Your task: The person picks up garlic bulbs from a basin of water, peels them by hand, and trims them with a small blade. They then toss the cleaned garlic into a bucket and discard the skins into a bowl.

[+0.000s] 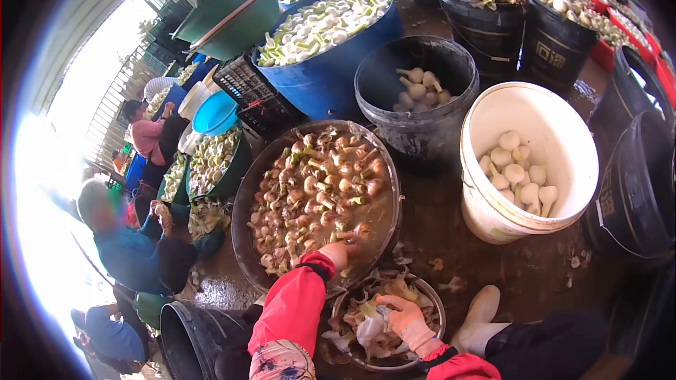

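My left hand (pixel 339 255) reaches into a wide dark tub (pixel 243 243) of unpeeled garlic bulbs (pixel 310 190) in murky water, at its near edge. Its fingertips are hidden among the bulbs and water, so I cannot see what they touch. My right hand (pixel 407 320) is above a metal basin (pixel 440 302) heaped with garlic skins (pixel 370 327). Its fingers are curled inward, with a small pale bluish thing at them that I cannot make out. Both arms are in red sleeves.
A white bucket (pixel 473 176) with several peeled bulbs (pixel 517 169) stands right of the tub. Behind are a black bucket (pixel 384 116) with bulbs and a blue tub (pixel 317 74) of trimmed garlic. A boot (pixel 479 324) is beside the basin. Co-workers (pixel 134 246) sit on the left.
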`<control>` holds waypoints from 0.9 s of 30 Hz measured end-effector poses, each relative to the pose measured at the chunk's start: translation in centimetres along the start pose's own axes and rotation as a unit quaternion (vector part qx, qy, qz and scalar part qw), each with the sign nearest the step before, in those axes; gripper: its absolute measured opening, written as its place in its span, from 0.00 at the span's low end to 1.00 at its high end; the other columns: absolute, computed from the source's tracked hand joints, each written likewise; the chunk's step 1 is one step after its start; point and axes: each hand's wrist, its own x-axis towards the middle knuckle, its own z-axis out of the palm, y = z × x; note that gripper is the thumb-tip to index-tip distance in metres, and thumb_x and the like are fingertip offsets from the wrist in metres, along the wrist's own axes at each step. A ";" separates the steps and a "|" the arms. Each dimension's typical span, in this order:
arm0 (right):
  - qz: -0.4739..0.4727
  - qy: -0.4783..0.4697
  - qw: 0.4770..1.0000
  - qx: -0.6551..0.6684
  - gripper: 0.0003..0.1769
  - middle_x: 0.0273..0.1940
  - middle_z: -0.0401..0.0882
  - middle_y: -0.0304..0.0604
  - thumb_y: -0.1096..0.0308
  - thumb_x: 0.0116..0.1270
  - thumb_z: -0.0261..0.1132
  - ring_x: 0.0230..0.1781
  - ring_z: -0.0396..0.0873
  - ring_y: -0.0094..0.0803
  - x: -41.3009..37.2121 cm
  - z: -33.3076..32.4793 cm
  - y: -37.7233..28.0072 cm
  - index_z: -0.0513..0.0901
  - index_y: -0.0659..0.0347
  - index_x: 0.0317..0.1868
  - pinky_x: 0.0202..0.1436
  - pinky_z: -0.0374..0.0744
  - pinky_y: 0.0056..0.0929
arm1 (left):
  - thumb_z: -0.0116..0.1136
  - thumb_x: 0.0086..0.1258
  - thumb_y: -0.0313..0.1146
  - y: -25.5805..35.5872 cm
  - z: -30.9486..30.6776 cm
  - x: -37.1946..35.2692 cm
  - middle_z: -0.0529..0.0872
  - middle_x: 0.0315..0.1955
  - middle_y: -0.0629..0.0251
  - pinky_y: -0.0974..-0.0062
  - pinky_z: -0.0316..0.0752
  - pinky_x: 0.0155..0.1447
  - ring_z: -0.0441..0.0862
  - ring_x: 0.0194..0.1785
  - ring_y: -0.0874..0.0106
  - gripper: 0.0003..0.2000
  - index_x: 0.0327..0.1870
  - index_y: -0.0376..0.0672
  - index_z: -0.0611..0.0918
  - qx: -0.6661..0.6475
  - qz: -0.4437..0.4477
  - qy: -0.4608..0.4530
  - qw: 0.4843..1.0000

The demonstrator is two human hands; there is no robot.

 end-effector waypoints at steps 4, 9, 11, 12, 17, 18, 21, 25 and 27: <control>0.003 0.018 1.000 0.022 0.25 0.38 0.85 0.39 0.79 0.56 0.51 0.24 0.76 0.24 0.9 -0.1 0.8 0.83 0.55 0.53 0.31 0.75 0.22 | 0.60 0.50 0.30 -2.0 1.1 1.8 0.80 0.56 0.56 0.69 0.70 0.62 0.77 0.59 0.62 0.33 0.65 0.52 0.72 -0.032 -0.012 -0.153 0.988; 0.124 -0.010 0.988 0.088 0.25 0.41 0.85 0.41 0.80 0.55 0.51 0.32 0.80 0.26 -0.1 -0.4 -2.4 0.82 0.59 0.53 0.39 0.77 0.22 | 0.61 0.52 0.25 -2.0 -0.2 -3.4 0.80 0.44 0.63 0.75 0.78 0.45 0.80 0.42 0.72 0.30 0.62 0.43 0.73 -0.373 -0.074 -0.182 0.907; -0.018 0.006 0.995 0.096 0.26 0.47 0.82 0.40 0.85 0.57 0.48 0.46 0.78 0.24 0.3 0.1 -1.2 0.79 0.67 0.56 0.49 0.74 0.17 | 0.63 0.53 0.24 0.4 -0.5 -7.1 0.79 0.42 0.62 0.76 0.79 0.41 0.80 0.41 0.73 0.29 0.61 0.39 0.72 -0.442 -0.069 -0.106 0.888; -0.052 0.014 0.995 0.082 0.27 0.48 0.81 0.41 0.86 0.55 0.47 0.47 0.77 0.24 0.2 0.5 -1.5 0.78 0.68 0.56 0.51 0.74 0.19 | 0.64 0.54 0.24 1.2 0.1 -8.4 0.79 0.42 0.61 0.75 0.79 0.41 0.80 0.40 0.72 0.30 0.61 0.38 0.70 -0.519 -0.067 -0.044 0.851; -0.157 0.017 0.983 0.093 0.31 0.52 0.80 0.44 0.87 0.53 0.47 0.52 0.77 0.29 -3.3 1.3 -6.3 0.75 0.68 0.60 0.58 0.73 0.21 | 0.67 0.55 0.22 5.2 3.5 -14.1 0.79 0.41 0.61 0.74 0.79 0.42 0.80 0.39 0.72 0.31 0.61 0.36 0.66 -0.683 0.033 0.111 0.721; -0.176 0.019 0.981 0.081 0.32 0.53 0.79 0.44 0.88 0.53 0.47 0.53 0.77 0.29 -3.5 1.6 -6.4 0.75 0.67 0.60 0.59 0.72 0.22 | 0.68 0.55 0.22 4.9 5.3 -14.0 0.79 0.40 0.61 0.74 0.79 0.42 0.80 0.38 0.73 0.31 0.60 0.37 0.66 -0.671 0.053 0.106 0.731; -0.190 0.010 0.975 0.115 0.31 0.54 0.79 0.44 0.89 0.55 0.47 0.54 0.76 0.27 -3.9 2.0 -5.3 0.73 0.67 0.62 0.60 0.72 0.22 | 0.69 0.53 0.22 9.9 7.1 -15.8 0.79 0.40 0.62 0.77 0.79 0.37 0.79 0.35 0.76 0.33 0.61 0.36 0.66 -0.662 -0.028 0.174 0.729; -0.132 0.006 0.981 0.144 0.29 0.54 0.78 0.42 0.87 0.59 0.49 0.53 0.76 0.25 -4.0 2.0 -4.4 0.71 0.67 0.63 0.58 0.72 0.21 | 0.73 0.47 0.25 13.9 9.3 -16.2 0.79 0.41 0.63 0.77 0.77 0.39 0.79 0.36 0.75 0.30 0.56 0.37 0.76 -0.360 -0.006 0.418 0.834; -0.144 0.028 0.981 0.130 0.29 0.53 0.79 0.40 0.87 0.60 0.50 0.51 0.76 0.24 -4.2 2.0 -4.3 0.72 0.66 0.63 0.56 0.73 0.19 | 0.75 0.44 0.27 16.2 9.4 -17.1 0.79 0.40 0.63 0.76 0.76 0.42 0.79 0.37 0.73 0.28 0.51 0.40 0.80 -0.286 -0.040 0.461 0.839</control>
